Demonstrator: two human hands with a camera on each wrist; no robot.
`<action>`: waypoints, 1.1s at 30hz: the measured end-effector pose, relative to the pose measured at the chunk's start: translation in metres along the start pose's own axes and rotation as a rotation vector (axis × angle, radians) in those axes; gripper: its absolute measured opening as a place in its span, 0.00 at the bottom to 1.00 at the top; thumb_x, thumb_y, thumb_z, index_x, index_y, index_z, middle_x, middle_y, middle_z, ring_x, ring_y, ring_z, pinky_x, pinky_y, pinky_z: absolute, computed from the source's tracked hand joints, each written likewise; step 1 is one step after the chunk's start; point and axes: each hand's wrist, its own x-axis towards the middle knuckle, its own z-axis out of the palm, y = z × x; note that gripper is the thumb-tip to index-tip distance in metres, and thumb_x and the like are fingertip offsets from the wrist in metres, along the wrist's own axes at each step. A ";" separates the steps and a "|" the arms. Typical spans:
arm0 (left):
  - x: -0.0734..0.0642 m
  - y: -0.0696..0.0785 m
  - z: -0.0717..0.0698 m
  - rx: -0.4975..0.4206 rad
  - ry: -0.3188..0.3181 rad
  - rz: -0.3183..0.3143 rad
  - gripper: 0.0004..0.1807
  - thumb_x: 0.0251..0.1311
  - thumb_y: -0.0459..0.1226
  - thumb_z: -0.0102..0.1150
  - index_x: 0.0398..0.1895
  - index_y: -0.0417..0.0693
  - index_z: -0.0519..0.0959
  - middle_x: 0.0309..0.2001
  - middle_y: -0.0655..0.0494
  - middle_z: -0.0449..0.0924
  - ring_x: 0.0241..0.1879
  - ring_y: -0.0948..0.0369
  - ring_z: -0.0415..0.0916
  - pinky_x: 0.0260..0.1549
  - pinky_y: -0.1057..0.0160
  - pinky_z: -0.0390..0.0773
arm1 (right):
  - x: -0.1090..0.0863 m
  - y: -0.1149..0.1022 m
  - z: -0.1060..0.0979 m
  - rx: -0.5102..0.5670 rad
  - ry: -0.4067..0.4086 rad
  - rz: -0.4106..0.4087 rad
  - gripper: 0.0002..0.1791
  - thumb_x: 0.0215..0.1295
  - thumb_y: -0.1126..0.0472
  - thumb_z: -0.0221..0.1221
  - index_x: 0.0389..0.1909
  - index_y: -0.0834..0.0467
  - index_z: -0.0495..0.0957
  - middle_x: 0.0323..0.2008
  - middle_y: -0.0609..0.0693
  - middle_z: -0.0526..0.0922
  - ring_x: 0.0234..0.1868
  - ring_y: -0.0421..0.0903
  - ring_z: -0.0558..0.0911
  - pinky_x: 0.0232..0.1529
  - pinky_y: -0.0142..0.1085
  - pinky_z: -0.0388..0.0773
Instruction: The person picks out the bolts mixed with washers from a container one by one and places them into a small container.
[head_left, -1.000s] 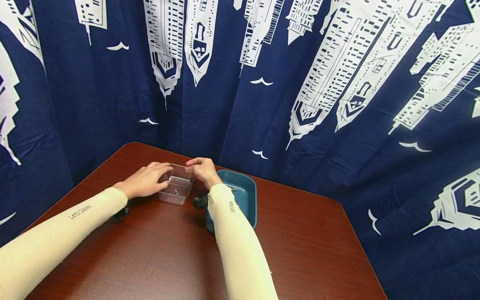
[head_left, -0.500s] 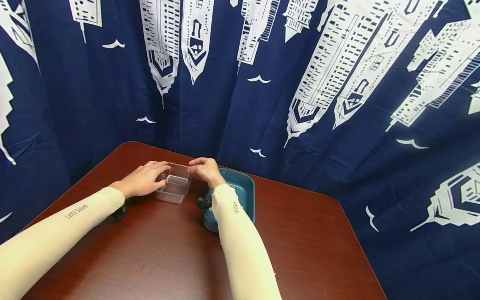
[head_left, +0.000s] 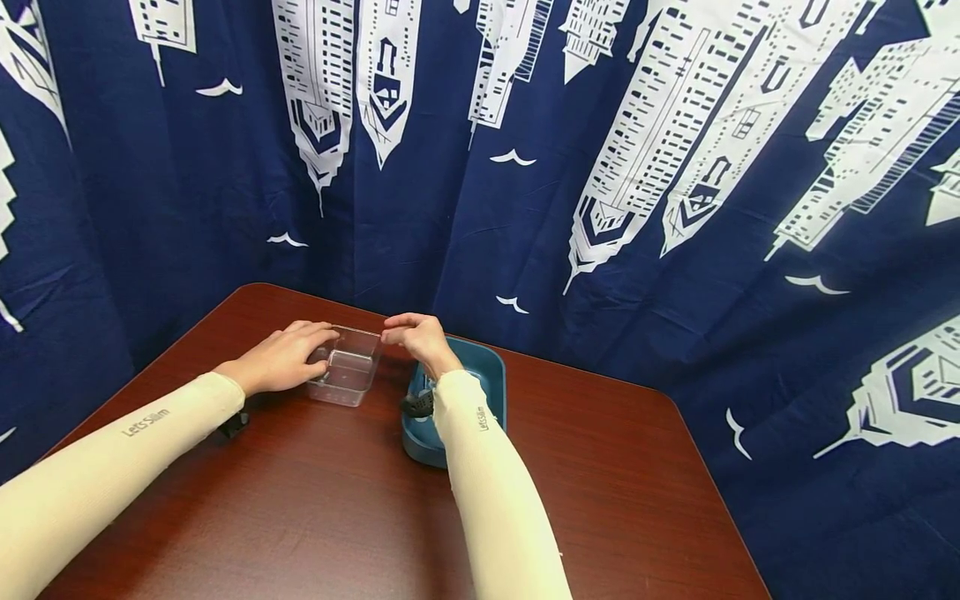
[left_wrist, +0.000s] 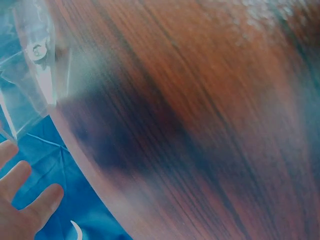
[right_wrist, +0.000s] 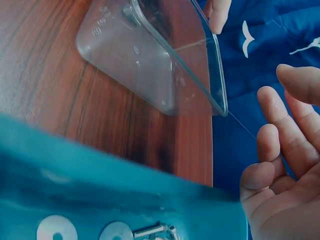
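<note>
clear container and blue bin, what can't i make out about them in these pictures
Blue bin, head view: part of its inside is hidden by the right hand and sleeve.
Pale discs inside it, right wrist view: cut off by the bottom edge.
Clear container, left wrist view: cut off by the left edge.
Its small marks, right wrist view: too blurred to read.

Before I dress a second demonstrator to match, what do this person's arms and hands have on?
The left sleeve and right sleeve are cream, close-fitting and reach the wrists; each bears dark lettering that seems to read "Let's Slim". A black piece shows at each wrist. The left hand and right hand wear no gloves.
</note>
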 end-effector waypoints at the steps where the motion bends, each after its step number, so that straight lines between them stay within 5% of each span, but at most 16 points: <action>1: 0.000 0.000 0.000 0.001 0.000 0.001 0.31 0.63 0.41 0.60 0.69 0.42 0.70 0.72 0.40 0.65 0.71 0.42 0.59 0.63 0.30 0.63 | -0.001 0.001 -0.002 -0.005 0.002 -0.001 0.11 0.54 0.67 0.69 0.40 0.55 0.87 0.34 0.48 0.90 0.36 0.42 0.84 0.37 0.32 0.75; 15: 0.001 -0.003 0.000 0.011 0.017 0.041 0.31 0.62 0.39 0.60 0.69 0.42 0.71 0.70 0.40 0.68 0.70 0.43 0.60 0.61 0.31 0.66 | -0.007 0.006 -0.023 -0.028 0.027 0.002 0.10 0.54 0.64 0.70 0.39 0.54 0.87 0.32 0.45 0.89 0.30 0.40 0.77 0.30 0.35 0.70; 28: 0.008 0.006 -0.001 0.029 0.062 0.066 0.30 0.62 0.40 0.61 0.68 0.43 0.72 0.67 0.40 0.71 0.68 0.43 0.63 0.61 0.33 0.67 | -0.010 0.011 -0.040 0.007 0.039 0.030 0.10 0.57 0.65 0.69 0.41 0.54 0.87 0.36 0.48 0.90 0.42 0.47 0.84 0.55 0.52 0.77; 33: 0.013 0.016 -0.002 0.023 0.079 0.083 0.29 0.61 0.39 0.60 0.67 0.43 0.73 0.66 0.40 0.72 0.67 0.44 0.63 0.62 0.35 0.67 | -0.013 0.013 -0.048 -0.006 0.031 0.047 0.10 0.58 0.63 0.69 0.42 0.54 0.87 0.37 0.47 0.90 0.50 0.57 0.83 0.48 0.45 0.78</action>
